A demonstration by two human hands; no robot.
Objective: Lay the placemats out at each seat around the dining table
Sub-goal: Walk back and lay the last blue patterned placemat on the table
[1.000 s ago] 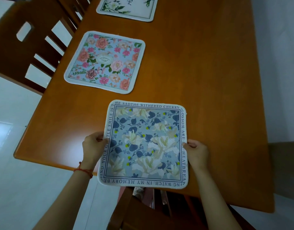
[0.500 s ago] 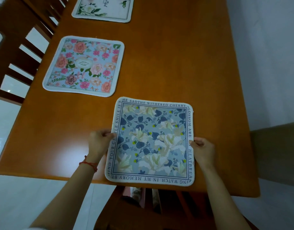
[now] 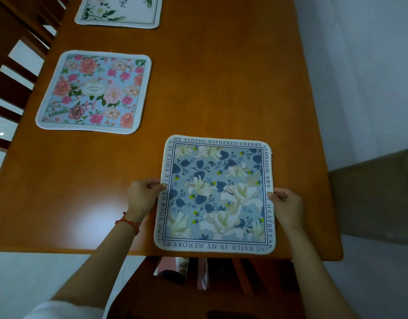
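Since the earlier frame, blue placemat [image 3: 218, 194] slid slightly farther onto the desk [image 3: 221, 77], near edge. Left hand [image 3: 142, 198] and right hand [image 3: 287, 207] pinched its side edges, fingers clamped. Looked thin, light, floppy; edge grips suit.

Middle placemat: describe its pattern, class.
Pink and peach flowers on pale blue, seen in the head view.

Three placemats on the table [image 3: 221, 77] — nearest placemat [image 3: 215, 194] at near edge, middle placemat [image 3: 94, 92] left behind, farthest placemat [image 3: 120, 11] beyond
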